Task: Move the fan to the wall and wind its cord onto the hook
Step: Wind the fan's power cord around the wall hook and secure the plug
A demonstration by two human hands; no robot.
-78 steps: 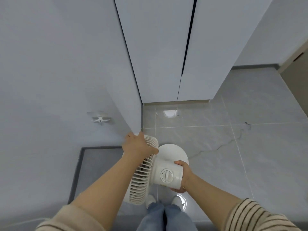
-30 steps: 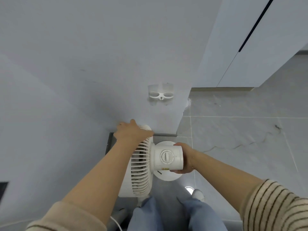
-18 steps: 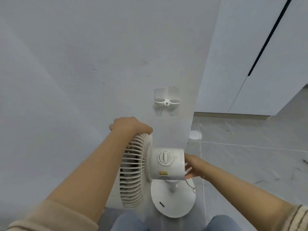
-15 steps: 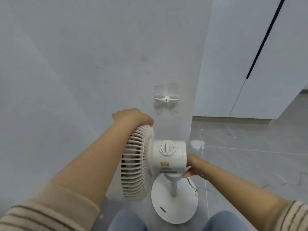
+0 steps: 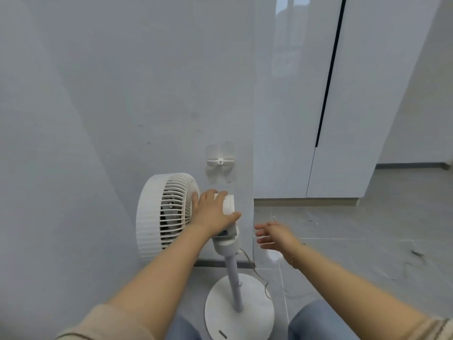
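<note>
A white pedestal fan (image 5: pixel 161 214) stands on its round base (image 5: pixel 255 312) close to the grey wall, its grille facing left. My left hand (image 5: pixel 212 212) lies over the motor housing behind the grille and grips it. My right hand (image 5: pixel 272 235) hovers to the right of the fan's neck, fingers apart, holding nothing. A white cord hook (image 5: pixel 220 161) is fixed to the wall just above the fan head. The thin cord (image 5: pixel 257 268) leaves the fan's neck and trails down onto the floor at the right of the base.
A wall corner (image 5: pixel 253 143) runs down right beside the fan. White cabinet doors (image 5: pixel 367 94) stand at the right. Grey tiled floor (image 5: pixel 355 253) stretches to the right. My knees in blue jeans (image 5: pixel 316 322) are at the bottom edge.
The fan has come down onto the floor by the wall. My left hand moved from the grille rim to the motor housing. My right hand let go of the housing and opened.
</note>
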